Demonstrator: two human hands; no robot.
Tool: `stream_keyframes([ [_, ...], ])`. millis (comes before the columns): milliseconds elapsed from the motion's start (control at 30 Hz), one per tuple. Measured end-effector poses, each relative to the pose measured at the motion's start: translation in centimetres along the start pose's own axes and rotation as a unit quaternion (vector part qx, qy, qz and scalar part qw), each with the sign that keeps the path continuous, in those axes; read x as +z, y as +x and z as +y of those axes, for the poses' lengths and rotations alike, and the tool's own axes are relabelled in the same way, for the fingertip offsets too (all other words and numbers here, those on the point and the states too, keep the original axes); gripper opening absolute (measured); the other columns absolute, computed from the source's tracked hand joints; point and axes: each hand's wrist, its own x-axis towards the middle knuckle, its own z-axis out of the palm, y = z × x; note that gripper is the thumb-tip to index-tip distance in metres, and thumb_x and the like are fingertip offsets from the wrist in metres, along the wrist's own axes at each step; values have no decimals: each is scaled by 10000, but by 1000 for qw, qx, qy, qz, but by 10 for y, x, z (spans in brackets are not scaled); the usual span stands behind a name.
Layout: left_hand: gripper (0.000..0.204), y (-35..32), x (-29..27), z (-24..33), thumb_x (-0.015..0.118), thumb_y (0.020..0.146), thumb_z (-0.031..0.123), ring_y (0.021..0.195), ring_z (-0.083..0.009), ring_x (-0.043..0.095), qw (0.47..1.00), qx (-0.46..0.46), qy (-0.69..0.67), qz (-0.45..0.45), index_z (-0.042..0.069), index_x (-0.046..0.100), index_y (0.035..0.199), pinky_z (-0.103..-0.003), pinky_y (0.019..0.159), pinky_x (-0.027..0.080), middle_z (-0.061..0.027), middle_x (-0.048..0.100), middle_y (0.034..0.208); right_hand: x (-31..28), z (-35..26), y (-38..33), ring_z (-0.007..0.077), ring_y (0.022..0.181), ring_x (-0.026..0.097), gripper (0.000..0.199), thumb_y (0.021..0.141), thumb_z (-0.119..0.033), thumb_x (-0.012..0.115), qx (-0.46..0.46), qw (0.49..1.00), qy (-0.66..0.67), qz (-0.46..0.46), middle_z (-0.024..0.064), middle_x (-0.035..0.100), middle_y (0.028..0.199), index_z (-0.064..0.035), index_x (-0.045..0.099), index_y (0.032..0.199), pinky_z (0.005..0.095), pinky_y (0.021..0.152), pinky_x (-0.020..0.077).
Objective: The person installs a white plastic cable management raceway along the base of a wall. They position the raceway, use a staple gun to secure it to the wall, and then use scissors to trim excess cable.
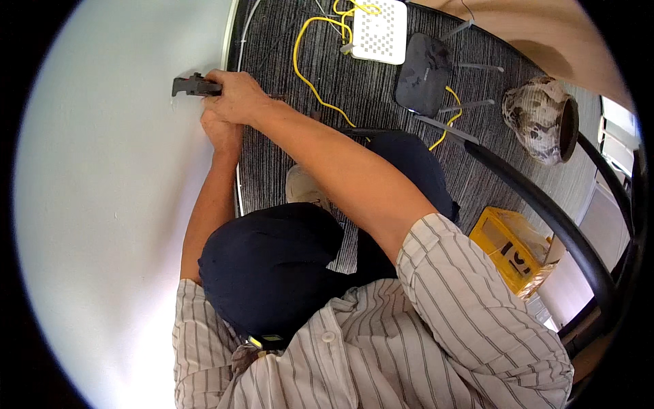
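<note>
We had both bare hands up at the left, close to the pale wall (pixel 116 157), with the right forearm reaching across the body. Our right hand (pixel 237 97) was clamped on the dark tool (pixel 194 85), its fingers curled about the near end; the tool's blocky head pointed left in front of the wall, though we could not tell whether it touched the surface. Our left hand (pixel 221 131) was just below, against the underside of the right one; its fingers were mostly hidden, so we could not tell whether they too were closed on the tool. Beneath us lay the grey striped carpet (pixel 269 153), with a white cable (pixel 244 37) along the wall's edge. Near the top, a white box (pixel 379 33) patterned with small squares lay just beside a black router (pixel 424 75) with grey antennas. A yellow cable (pixel 298 58) looped by the white box and ran down toward our knees, which were covered in dark cloth (pixel 272 266). Well off to the right stood a mottled brown and cream pot (pixel 535 119), its dark mouth facing right, and nearer us a yellow crate (pixel 504 249).
</note>
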Motion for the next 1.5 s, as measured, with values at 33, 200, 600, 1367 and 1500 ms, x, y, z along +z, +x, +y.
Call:
stream_keyframes([
  [33, 252, 1, 3, -3, 690, 860, 211, 806, -230, 701, 1000, 1, -3, 12, -22, 669, 953, -355, 692, 527, -145, 723, 869, -1, -1, -2, 397, 981, 658, 485, 713, -232, 699, 3, 1000, -3, 8, 242, 684, 998, -23, 638, 1147, 433, 865, 517],
  [200, 342, 1, -1, 14, 710, 865, 290, 794, -258, 701, 986, -92, -124, 57, -36, 646, 945, -372, 712, 527, -147, 716, 833, -20, 8, -56, 306, 948, 674, 430, 824, -204, 619, 65, 970, 143, 186, 175, 680, 1021, -19, 617, 1212, 365, 864, 515],
  [600, 355, 3, -2, 25, 720, 864, 309, 750, -305, 699, 993, -89, -40, 66, -36, 641, 892, -393, 732, 527, -176, 715, 827, -118, 126, -45, 381, 1244, 525, 533, 862, -261, 550, 296, 925, -127, 203, 221, 547, 1350, -47, 535, 1350, 441, 1059, 402],
  [1367, 413, 3, 7, 16, 691, 869, 393, 748, -360, 685, 993, -73, 3, 88, -12, 631, 921, -451, 714, 518, -166, 707, 813, -153, 120, -62, 367, 994, 662, 308, 814, -219, 577, 287, 954, -23, 79, 194, 698, 1053, -33, 734, 1002, 416, 920, 504],
  [1500, 477, 5, 5, 19, 689, 863, 427, 771, -374, 683, 993, -77, 10, 90, -45, 637, 897, -456, 722, 518, -211, 699, 833, -131, 125, -125, 397, 1030, 648, 325, 865, -190, 562, 318, 855, -407, -44, 252, 658, 1108, -15, 653, 1123, 467, 870, 528],
])
